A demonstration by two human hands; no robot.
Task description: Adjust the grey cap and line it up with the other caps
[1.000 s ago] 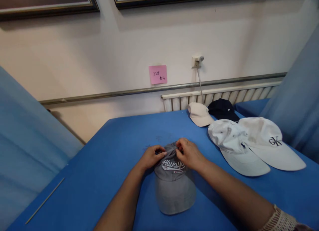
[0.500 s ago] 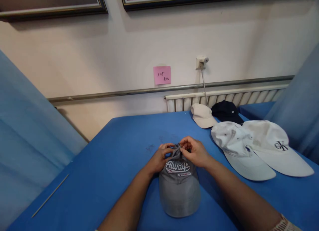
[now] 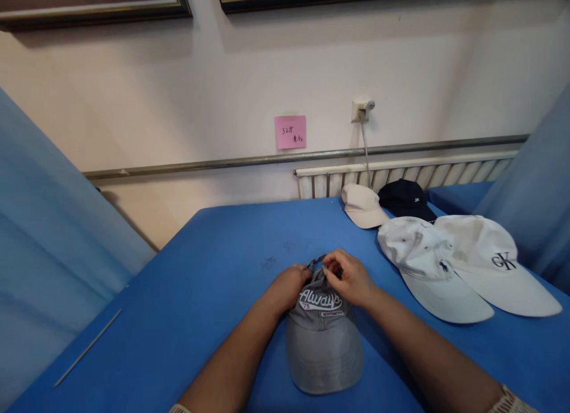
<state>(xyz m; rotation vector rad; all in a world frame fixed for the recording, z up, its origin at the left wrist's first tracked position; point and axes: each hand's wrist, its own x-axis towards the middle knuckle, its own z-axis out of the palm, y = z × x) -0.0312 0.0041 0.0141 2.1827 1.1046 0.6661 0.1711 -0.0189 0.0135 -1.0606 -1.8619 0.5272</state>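
Observation:
A grey cap (image 3: 323, 342) with white "Always" lettering lies on the blue table (image 3: 200, 270), its brim toward me. My left hand (image 3: 287, 285) is closed on the crown's left side. My right hand (image 3: 350, 276) pinches the cap's back strap at the top of the crown, fingers pressed together. A short loop of strap sticks up between the two hands.
Two white caps (image 3: 427, 264) (image 3: 490, 261) lie overlapping at the right, with a beige cap (image 3: 361, 205) and a dark navy cap (image 3: 405, 198) behind them by the radiator (image 3: 401, 172). Blue cloth panels rise at both sides. A pink note (image 3: 290, 132) is stuck on the wall.
Both hands stayed on the grey cap's crown and worked the strap; the left fingers curled in tighter. The view shifted slightly, so the cap sits a little lower and to the right.

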